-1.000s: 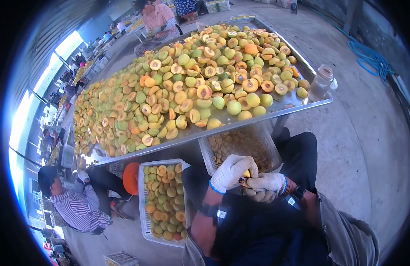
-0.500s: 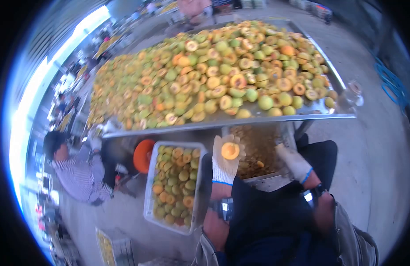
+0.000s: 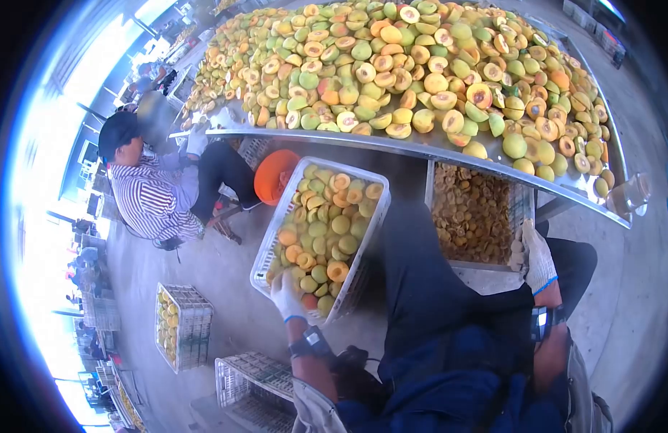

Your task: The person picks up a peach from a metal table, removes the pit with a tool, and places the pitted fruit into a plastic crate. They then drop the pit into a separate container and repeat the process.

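My left hand [image 3: 287,294], in a white knit glove, is over the near left corner of a white plastic crate [image 3: 260,268] filled with halved peaches [image 3: 318,229]. Its fingers are stretched out next to the fruit, and I see nothing held in them. Beside the right edge of a crate of brown peach pits [image 3: 472,216], my gloved right hand [image 3: 534,254] has its fingers curled in. Whatever those fingers hold, if anything, is too small to tell. Above both crates, a metal table [image 3: 391,144] bears a large heap of peach halves [image 3: 420,72].
At the left, a person in a striped shirt [image 3: 152,202] sits near an orange bucket [image 3: 274,177]. Two more crates, one with fruit [image 3: 193,325] and one white [image 3: 254,379], stand on the floor. A clear container [image 3: 628,195] is at the table's right corner.
My left hand has moved from in front of the table, where a peach half lay on its palm, down-left to the fruit crate. My right hand has shifted slightly right. The view has turned downward.
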Demonstrator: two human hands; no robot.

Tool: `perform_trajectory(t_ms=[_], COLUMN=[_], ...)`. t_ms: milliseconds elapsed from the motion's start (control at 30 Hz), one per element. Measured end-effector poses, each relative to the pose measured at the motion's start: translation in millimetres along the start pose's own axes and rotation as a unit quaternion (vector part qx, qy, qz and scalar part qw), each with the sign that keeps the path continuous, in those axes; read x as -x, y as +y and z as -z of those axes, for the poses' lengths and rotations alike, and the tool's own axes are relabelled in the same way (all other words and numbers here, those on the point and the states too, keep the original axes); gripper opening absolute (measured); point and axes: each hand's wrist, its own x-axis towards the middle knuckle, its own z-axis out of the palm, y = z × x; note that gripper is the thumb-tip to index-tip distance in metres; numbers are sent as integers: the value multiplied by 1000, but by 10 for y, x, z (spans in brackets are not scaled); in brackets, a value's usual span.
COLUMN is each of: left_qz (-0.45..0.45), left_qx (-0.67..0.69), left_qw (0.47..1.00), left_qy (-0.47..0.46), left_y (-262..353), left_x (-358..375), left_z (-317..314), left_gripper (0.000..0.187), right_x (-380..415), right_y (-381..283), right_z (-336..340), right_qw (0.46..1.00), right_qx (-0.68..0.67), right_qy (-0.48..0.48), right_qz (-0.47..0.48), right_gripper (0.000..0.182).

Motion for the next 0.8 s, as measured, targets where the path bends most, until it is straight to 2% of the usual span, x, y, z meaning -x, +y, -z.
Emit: perform_trajectory(t_ms=[67, 133, 167, 200, 267, 333, 400, 433, 500, 533, 600, 633, 700, 733, 800], left_qz=[29, -12, -22, -22, -115, -119, -209, -209, -270, -271, -270, -273, -222, -226, -204], left_qx=[-16, -271, -452, -453, -513, -528, -488, -487, -516, -516, -523, -521, -550, -553, -605], left_qw=[999, 958, 885, 884, 833, 823, 843, 844, 813, 812, 805, 804, 780, 777, 738], left_qy=[15, -93, -113, -114, -175, -171, -85, -86, -16, -16, -78, -81, -200, -198, -220], left_y=[-238, -570, -572, -577, -658, -681, -800, -819, -893, -919, -974, -991, -910, -868, -959], left_x=[-49, -148, -29, 57, 193, 295, 326, 361, 424, 445, 428, 413, 404, 371, 290], left_z=[366, 608, 627, 645, 692, 630, 606, 575, 548, 546, 523, 533, 596, 583, 537], left_gripper=[35, 32, 31, 31, 30, 27, 23, 23, 20, 20, 16, 16, 13, 13, 18], right_x=[-3, 5, 3, 3, 3, -9, -8, -8, -7, -8, 19, 39, 46, 42, 37], right_y=[18, 22, 28, 32, 43, 67, 71, 61, 59, 59, 54, 45, 45, 57, 79], right_z=[-41, -106, -127, -135, -125, -109, -109, -107, -94, -91, -143, -143, -124, -129, -122], right_qw=[1000, 1000, 1000, 999, 999, 999, 999, 999, 999, 999, 999, 999, 999, 999, 999], right_qx=[12, 27, 27, 33, 39, 41, 39, 37, 34, 30, 33, 39, 46, 52, 45], right_qy=[-3, 11, 11, 16, 25, 14, 16, 19, 18, 15, 15, 15, 14, 12, 10], right_qz=[2, -5, -6, -7, -9, 2, 0, -1, -4, -8, -7, -7, -8, -8, -9], right_gripper=[41, 41, 41, 41, 41, 40, 40, 40, 40, 40, 39, 39, 40, 42, 41])
